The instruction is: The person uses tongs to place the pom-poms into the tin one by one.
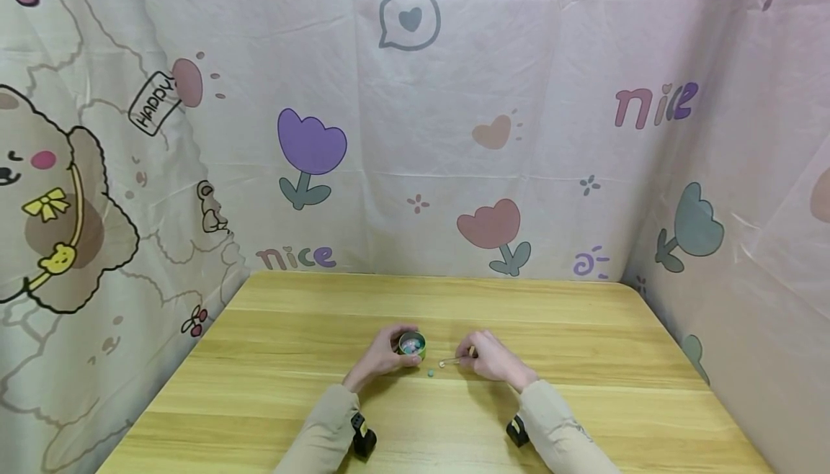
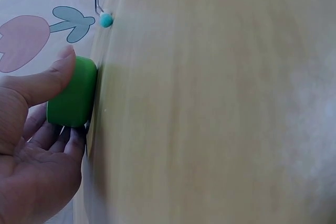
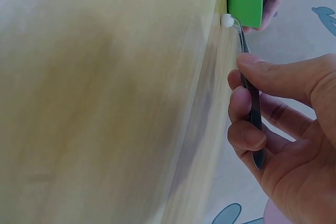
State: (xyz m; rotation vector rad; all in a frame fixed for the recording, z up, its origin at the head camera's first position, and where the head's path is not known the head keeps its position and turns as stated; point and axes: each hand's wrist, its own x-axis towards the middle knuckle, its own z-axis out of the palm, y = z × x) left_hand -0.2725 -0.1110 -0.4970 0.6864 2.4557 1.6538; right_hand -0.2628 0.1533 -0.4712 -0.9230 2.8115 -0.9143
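Observation:
My left hand grips a small round green cup at the middle of the table, thumb on the near side and fingers behind. Pale and turquoise balls lie inside it. Between thumb and fingers, my right hand holds metal tweezers with bent tips pointing toward the cup. The tips are at a white ball on the table; whether they pinch it I cannot tell. A turquoise ball sits on the table between the cup and my right hand, apart from both.
The light wooden table has a patterned cloth hanging behind it and on both sides. Black devices are strapped at the wrists over beige sleeves.

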